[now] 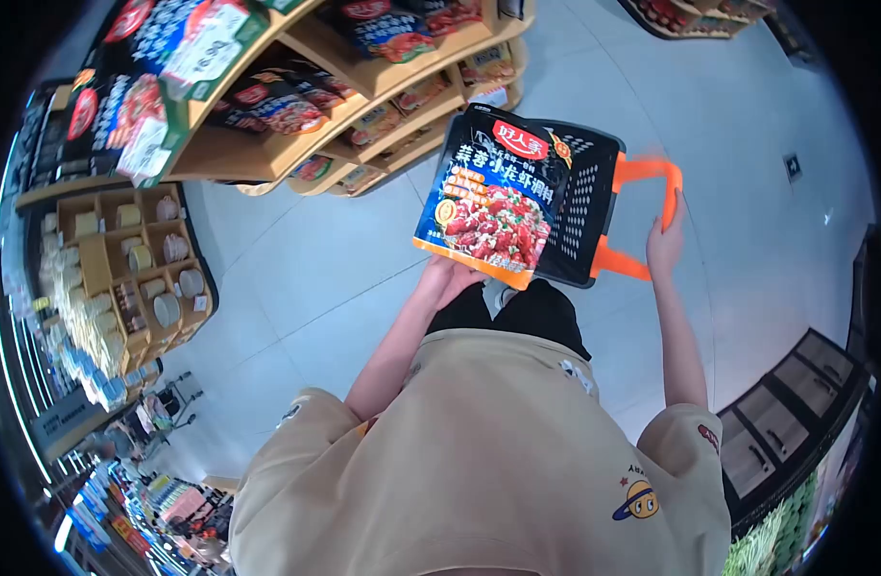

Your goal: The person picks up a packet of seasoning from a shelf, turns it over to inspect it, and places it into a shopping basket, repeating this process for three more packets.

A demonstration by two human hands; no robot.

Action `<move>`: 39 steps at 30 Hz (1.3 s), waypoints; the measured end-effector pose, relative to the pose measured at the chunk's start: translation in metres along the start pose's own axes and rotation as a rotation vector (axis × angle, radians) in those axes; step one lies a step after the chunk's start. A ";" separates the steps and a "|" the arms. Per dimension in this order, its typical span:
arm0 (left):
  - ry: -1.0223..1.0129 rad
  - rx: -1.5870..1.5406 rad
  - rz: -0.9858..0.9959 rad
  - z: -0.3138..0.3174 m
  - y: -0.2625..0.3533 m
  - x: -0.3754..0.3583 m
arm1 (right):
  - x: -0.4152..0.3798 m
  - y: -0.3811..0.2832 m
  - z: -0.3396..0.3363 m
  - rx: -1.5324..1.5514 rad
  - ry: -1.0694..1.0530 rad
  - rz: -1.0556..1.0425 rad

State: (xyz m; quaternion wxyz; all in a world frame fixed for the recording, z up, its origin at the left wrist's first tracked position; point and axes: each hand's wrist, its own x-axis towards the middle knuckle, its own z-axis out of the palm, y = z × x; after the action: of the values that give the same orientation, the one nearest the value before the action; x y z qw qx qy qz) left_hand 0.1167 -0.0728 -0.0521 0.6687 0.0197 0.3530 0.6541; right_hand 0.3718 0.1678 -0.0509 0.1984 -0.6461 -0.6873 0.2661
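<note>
My left hand [450, 280] is closed on the lower edge of a seasoning packet [498, 197]. The packet is a black and blue pouch with a red logo, a picture of crayfish and an orange bottom band, its front turned up toward me. Behind it is a black shopping basket [584, 206] with a perforated wall; the packet covers much of the basket, so its contents cannot be seen. My right hand [664, 248] grips the basket's orange handle [671, 187] on the right side.
A curved wooden shelf [363, 104] with similar pouches and price tags stands ahead on the left. Farther left is a wooden rack [138, 264] of cups and bowls. Dark-framed cabinets [781, 413] stand at lower right, with green produce beside them. Grey tiled floor [296, 259] lies between.
</note>
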 end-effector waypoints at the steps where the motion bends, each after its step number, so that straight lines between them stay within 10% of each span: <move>1: -0.005 -0.019 0.028 0.012 0.004 -0.011 | 0.003 0.011 0.008 0.028 0.092 -0.116; 21: -0.113 -0.247 0.354 0.032 -0.002 -0.103 | 0.001 0.021 0.014 0.125 0.034 -0.238; 30: -0.115 -0.192 0.466 0.005 0.043 -0.150 | -0.032 -0.034 0.011 -0.251 0.551 -0.292; 37: -0.067 -0.226 0.522 -0.047 0.091 -0.212 | -0.147 -0.171 0.112 0.605 -0.383 -0.510; 39: -0.088 -0.233 0.537 -0.065 0.101 -0.230 | -0.197 -0.238 0.130 0.956 -0.862 -0.204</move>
State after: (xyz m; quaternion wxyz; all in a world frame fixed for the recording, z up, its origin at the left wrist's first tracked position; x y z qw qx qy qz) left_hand 0.0218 -0.2912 0.0514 0.4843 0.0637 0.2283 0.8422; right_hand 0.1228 -0.0473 0.0096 0.1948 -0.2534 -0.5688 0.7578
